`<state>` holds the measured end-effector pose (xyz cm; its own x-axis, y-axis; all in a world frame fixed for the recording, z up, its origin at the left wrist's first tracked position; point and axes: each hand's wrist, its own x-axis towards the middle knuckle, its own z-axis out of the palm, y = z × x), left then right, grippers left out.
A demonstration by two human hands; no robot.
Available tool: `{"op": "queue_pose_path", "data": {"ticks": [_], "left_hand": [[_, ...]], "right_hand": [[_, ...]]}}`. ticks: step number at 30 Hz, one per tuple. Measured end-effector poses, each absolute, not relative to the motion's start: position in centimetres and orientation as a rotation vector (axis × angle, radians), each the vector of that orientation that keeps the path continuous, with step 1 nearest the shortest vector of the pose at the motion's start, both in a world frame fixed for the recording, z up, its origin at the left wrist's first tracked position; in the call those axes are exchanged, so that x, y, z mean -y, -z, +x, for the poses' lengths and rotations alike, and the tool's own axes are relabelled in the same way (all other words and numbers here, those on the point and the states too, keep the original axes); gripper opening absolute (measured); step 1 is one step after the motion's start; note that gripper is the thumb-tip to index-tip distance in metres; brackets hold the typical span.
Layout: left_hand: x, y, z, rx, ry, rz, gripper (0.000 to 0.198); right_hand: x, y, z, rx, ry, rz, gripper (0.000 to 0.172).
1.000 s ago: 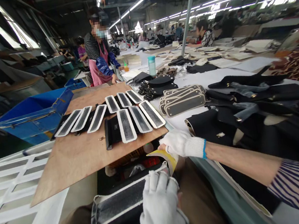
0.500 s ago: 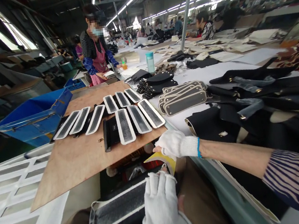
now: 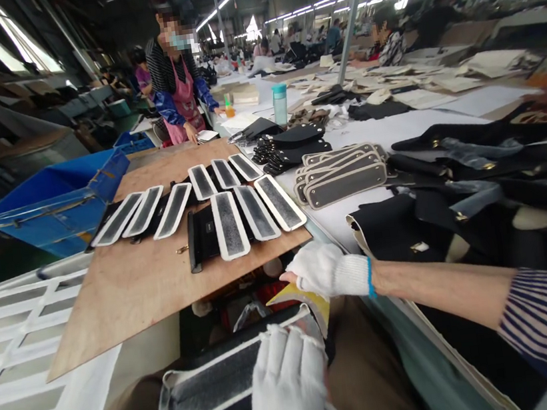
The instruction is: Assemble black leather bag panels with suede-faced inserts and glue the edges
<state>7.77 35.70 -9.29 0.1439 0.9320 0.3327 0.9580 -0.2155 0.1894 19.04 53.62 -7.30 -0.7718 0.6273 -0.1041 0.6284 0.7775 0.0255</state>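
Across my lap lies a long black bag part [image 3: 211, 381] with a dark padded strip framed in white edging. My left hand [image 3: 289, 378], in a white knit glove with bare fingertips, rests flat on its right half, fingers stretched out. Just above and to the right, my right hand [image 3: 325, 269], in a similar glove with a blue cuff edge, is closed at the end of a curved yellow strip [image 3: 310, 294]. The strip bends down over the right end of the bag part. My palm hides part of the strip.
Several black pieces with white-edged panels [image 3: 230, 224] lie on the wooden board [image 3: 115, 306]. Grey trimmed pieces [image 3: 346, 182] and black parts [image 3: 407, 221] pile up on the right. A blue bin [image 3: 57, 213] stands left; a co-worker [image 3: 183, 96] stands beyond the board.
My view has shifted slightly. My left hand has slid a little down and left on the bag part, uncovering more of its right end. My right hand keeps its grip on the yellow strip.
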Motion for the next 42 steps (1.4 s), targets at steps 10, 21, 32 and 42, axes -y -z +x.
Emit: {"op": "queue_pose_path", "data": {"ticks": [10,21,32,42], "left_hand": [[-38.9,6.1,6.9,2.638,-0.094,-2.378,0.125],[-38.2,6.8,7.0,2.547,0.108,-2.396,0.099],[-37.9,7.0,7.8,2.511,-0.037,-2.404,0.082],[-38.0,6.8,7.1,2.485,-0.029,-2.491,0.072]], "right_hand": [[-53.4,7.9,19.1,-2.822,-0.044,1.009,0.057],[-53.0,6.3,18.8,-2.82,-0.006,0.913,0.053],[-54.0,5.8,17.7,-2.773,0.05,0.747,0.052],[-52.5,5.8,19.2,-2.765,0.048,0.872,0.053]]}}
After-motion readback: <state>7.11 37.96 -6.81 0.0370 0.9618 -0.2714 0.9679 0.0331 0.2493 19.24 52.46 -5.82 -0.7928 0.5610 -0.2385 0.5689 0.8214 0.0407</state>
